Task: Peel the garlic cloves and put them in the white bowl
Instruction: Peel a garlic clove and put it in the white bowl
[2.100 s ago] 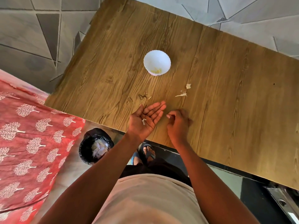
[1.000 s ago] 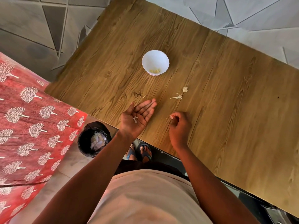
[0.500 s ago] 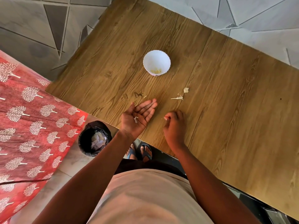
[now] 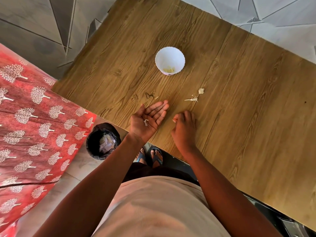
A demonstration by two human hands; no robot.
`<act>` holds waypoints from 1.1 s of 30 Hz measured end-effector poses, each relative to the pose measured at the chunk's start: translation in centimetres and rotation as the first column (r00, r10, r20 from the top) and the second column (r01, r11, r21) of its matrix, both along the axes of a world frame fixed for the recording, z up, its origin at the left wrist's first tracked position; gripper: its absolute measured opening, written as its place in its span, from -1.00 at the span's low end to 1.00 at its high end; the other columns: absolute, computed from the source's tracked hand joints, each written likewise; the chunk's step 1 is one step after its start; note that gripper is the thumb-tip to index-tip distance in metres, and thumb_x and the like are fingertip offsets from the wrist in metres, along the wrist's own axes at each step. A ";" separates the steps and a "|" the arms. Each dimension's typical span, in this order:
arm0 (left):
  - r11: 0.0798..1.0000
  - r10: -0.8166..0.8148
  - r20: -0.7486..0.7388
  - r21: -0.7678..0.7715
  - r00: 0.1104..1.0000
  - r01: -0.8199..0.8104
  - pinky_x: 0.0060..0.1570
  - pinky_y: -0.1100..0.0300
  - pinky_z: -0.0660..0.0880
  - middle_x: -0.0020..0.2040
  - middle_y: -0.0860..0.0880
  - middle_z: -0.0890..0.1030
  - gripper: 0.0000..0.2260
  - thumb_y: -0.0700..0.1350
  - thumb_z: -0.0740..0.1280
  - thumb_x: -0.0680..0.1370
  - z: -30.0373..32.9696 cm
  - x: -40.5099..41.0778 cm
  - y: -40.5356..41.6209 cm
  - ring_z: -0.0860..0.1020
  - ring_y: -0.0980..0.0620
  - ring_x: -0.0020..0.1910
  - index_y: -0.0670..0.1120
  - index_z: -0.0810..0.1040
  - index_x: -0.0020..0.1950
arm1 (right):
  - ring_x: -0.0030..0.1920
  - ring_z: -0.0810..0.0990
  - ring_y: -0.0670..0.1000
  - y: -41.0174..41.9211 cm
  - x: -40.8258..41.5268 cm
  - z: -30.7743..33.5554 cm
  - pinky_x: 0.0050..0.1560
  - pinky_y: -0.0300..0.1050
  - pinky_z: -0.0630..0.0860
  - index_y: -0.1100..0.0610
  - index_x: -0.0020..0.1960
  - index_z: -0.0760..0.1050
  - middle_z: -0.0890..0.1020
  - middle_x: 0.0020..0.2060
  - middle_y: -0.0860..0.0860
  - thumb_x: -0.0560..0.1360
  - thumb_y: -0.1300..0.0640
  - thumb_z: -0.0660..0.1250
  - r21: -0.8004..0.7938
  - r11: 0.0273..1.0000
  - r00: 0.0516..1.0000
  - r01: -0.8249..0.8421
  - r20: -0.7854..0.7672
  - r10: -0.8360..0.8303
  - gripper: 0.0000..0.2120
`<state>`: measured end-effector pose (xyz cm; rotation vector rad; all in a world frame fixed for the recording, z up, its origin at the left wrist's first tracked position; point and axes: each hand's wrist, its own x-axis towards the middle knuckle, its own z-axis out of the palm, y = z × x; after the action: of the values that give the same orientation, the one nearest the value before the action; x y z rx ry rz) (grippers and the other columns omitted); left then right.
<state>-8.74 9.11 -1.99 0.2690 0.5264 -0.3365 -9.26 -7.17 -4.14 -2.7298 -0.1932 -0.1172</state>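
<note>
With left hand [image 4: 148,121] cupped, fingers together under a peel scrap [image 4: 146,122], and right hand [image 4: 183,129] curled, pinch contents unclear: risk, scrap slips off, missing bin [image 4: 102,141] at 8 o'clock.

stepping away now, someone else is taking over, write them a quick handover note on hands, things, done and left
Left hand: open, palm up, a white scrap of garlic skin on it.
Right hand: fingers curled; what they pinch is too small to tell.
Round white bowl on the wooden table holds peeled garlic cloves.
Left: loose peel scraps on the table; black bin below.
</note>
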 end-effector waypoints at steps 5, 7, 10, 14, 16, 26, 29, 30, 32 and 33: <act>0.997 0.076 0.007 -0.016 0.997 -0.076 0.36 -0.02 0.48 0.39 -0.34 0.52 -0.43 0.04 -0.02 0.73 0.1 -0.9 0.8 0.54 -0.25 0.37 -0.43 0.49 0.33 | -0.02 0.58 -0.07 0.6 0.9 1.2 0.00 -0.12 0.58 0.18 0.04 0.55 0.59 0.03 0.11 0.51 0.46 0.27 0.544 0.809 0.968 0.223 -0.218 -0.120 -0.76; 0.992 0.117 0.015 -0.040 0.993 -0.116 0.38 -0.02 0.46 0.40 -0.34 0.51 -0.44 0.01 0.00 0.72 0.1 -1.8 1.7 0.52 -0.26 0.39 -0.43 0.53 0.30 | -0.03 0.58 -0.10 1.9 0.8 2.2 -0.02 -0.24 0.54 0.18 0.04 0.55 0.60 0.00 0.11 0.54 0.45 0.27 0.614 0.758 0.969 0.219 -0.230 -0.094 -0.78; 0.977 0.200 0.013 -0.080 0.980 -0.198 0.38 -0.03 0.46 0.41 -0.34 0.50 -0.43 0.01 -0.01 0.73 0.1 -3.3 4.1 0.51 -0.28 0.39 -0.45 0.56 0.27 | -0.05 0.57 -0.07 5.3 0.0 3.4 -0.04 -0.27 0.50 0.22 0.02 0.57 0.61 -0.04 0.09 0.56 0.39 0.32 0.653 0.752 0.984 0.088 -0.177 0.039 -0.87; 0.942 0.333 0.037 -0.065 0.942 -0.330 0.35 -0.04 0.50 0.39 -0.34 0.52 -0.43 0.01 -0.01 0.74 0.1 -5.5 8.1 0.55 -0.26 0.36 -0.44 0.58 0.25 | -0.02 0.58 -0.05 11.5 -1.3 4.4 -0.02 -0.27 0.49 0.20 0.02 0.59 0.63 -0.04 0.06 0.58 0.29 0.35 0.698 0.716 0.950 -0.020 -0.209 0.231 -0.94; 0.914 0.404 0.044 -0.051 0.914 -0.401 0.26 -0.03 0.58 0.36 -0.34 0.55 -0.45 0.00 0.01 0.73 -0.3 -6.9 10.6 0.58 -0.24 0.33 -0.42 0.60 0.23 | -0.01 0.60 -0.02 14.9 -2.3 4.2 0.00 -0.17 0.52 0.18 0.00 0.59 0.64 -0.05 0.05 0.57 0.28 0.35 0.706 0.705 0.928 -0.074 -0.211 0.308 -0.94; 0.836 0.548 -0.083 0.099 0.832 -0.540 0.32 0.05 0.53 0.37 -0.33 0.54 -0.48 0.02 0.11 0.64 -16.4 -15.0 26.0 0.57 -0.19 0.34 -0.39 0.59 0.25 | 0.07 0.65 0.00 33.3 -9.2 -9.8 0.12 -0.06 0.58 0.16 -0.06 0.60 0.68 0.00 0.08 0.55 0.34 0.36 0.674 0.739 0.798 -0.023 -0.433 0.420 -0.88; 0.840 0.541 -0.167 0.167 0.825 -0.517 0.41 -0.01 0.41 0.33 -0.30 0.58 -0.45 0.04 0.03 0.69 -26.6 -17.0 30.2 0.59 -0.17 0.31 -0.36 0.63 0.22 | -0.08 0.63 -0.08 37.5 -10.8 -19.7 0.00 -0.15 0.57 0.14 -0.09 0.61 0.70 -0.08 -0.01 0.55 0.35 0.35 0.644 0.765 0.748 0.005 -0.511 0.425 -0.85; 0.835 0.549 -0.199 0.181 0.812 -0.520 0.43 -0.04 0.38 0.31 -0.30 0.60 -0.43 0.05 0.01 0.71 -31.0 -17.6 31.6 0.60 -0.17 0.29 -0.35 0.65 0.19 | -0.13 0.61 -0.12 38.8 -11.4 -24.1 -0.04 -0.17 0.55 0.12 -0.09 0.62 0.69 -0.12 -0.04 0.54 0.35 0.36 0.629 0.777 0.743 -0.011 -0.515 0.428 -0.84; 0.831 0.555 -0.252 0.206 0.793 -0.517 0.46 -0.07 0.33 0.26 -0.29 0.63 -0.41 0.05 -0.02 0.73 -39.1 -18.2 33.6 0.59 -0.18 0.27 -0.34 0.68 0.14 | -0.14 0.63 -0.11 41.0 -12.2 -31.7 -0.04 -0.17 0.56 0.12 -0.07 0.67 0.70 -0.14 -0.05 0.51 0.33 0.40 0.598 0.801 0.750 -0.040 -0.512 0.419 -0.86; 0.832 0.553 -0.276 0.215 0.786 -0.511 0.49 -0.07 0.32 0.23 -0.29 0.64 -0.40 0.05 -0.03 0.74 -42.8 -18.3 34.5 0.59 -0.19 0.27 -0.34 0.68 0.13 | -0.12 0.64 -0.09 41.8 -12.2 -35.3 -0.01 -0.17 0.56 0.14 -0.05 0.69 0.71 -0.12 -0.02 0.49 0.33 0.42 0.576 0.816 0.762 -0.053 -0.505 0.405 -0.86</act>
<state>-27.04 43.59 -44.79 0.1763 0.9314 0.2189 -21.50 34.62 -39.44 -2.0189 -0.2715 0.6893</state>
